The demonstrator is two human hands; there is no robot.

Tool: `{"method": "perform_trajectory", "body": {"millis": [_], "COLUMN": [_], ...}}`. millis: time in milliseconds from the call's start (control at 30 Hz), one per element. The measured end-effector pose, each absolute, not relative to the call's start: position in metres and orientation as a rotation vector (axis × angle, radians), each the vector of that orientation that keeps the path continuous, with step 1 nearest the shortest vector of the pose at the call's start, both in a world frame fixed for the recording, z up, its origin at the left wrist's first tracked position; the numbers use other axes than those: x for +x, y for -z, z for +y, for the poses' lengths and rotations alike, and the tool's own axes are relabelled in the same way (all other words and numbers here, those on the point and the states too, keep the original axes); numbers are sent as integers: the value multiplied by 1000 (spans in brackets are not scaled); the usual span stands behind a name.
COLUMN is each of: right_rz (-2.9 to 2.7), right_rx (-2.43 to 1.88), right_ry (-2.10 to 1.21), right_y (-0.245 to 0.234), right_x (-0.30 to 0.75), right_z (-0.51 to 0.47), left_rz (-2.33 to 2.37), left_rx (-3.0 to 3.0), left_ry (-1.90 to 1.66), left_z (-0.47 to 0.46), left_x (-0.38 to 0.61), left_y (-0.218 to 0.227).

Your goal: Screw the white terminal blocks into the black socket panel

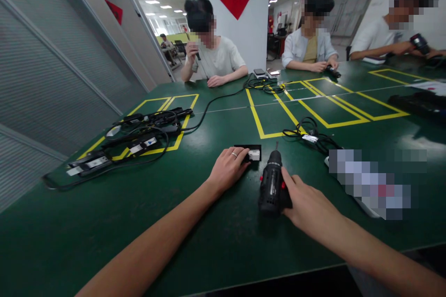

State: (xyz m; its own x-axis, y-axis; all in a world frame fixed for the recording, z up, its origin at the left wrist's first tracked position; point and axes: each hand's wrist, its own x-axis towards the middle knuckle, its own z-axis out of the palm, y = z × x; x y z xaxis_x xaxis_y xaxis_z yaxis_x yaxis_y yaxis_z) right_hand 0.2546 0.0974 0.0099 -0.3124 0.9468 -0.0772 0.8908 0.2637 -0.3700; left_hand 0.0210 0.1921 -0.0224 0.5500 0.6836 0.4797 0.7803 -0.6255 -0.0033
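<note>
My left hand [228, 167] lies on a small black block with a white label [251, 152] on the green table [174, 213], fingers curled over its near end. My right hand [303, 202] wraps the grip of a black electric screwdriver [272, 181] that lies on the table with its bit pointing away from me, toward the block. The screwdriver has red buttons on its side.
Black power strips with cords [139, 134] lie in yellow-taped boxes at the left. A coiled black cable [310, 135] sits right of centre. Three people sit along the far edge, one holding a tool [332, 71]. A black case [418, 102] lies far right.
</note>
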Motion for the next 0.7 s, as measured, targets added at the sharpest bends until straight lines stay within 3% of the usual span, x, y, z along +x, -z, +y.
{"method": "perform_trajectory", "body": {"millis": [567, 700], "right_rz": [-2534, -2584], "right_rx": [-1547, -1435], "right_ry": [-539, -573], "right_y": [-20, -40], "right_x": [264, 276], "right_z": [128, 131], "left_rz": [-1250, -1293], "left_rx": [-2568, -2565], "left_ry": [682, 718], "left_z": [181, 180], "left_x": [21, 20], "left_y": [19, 17]}}
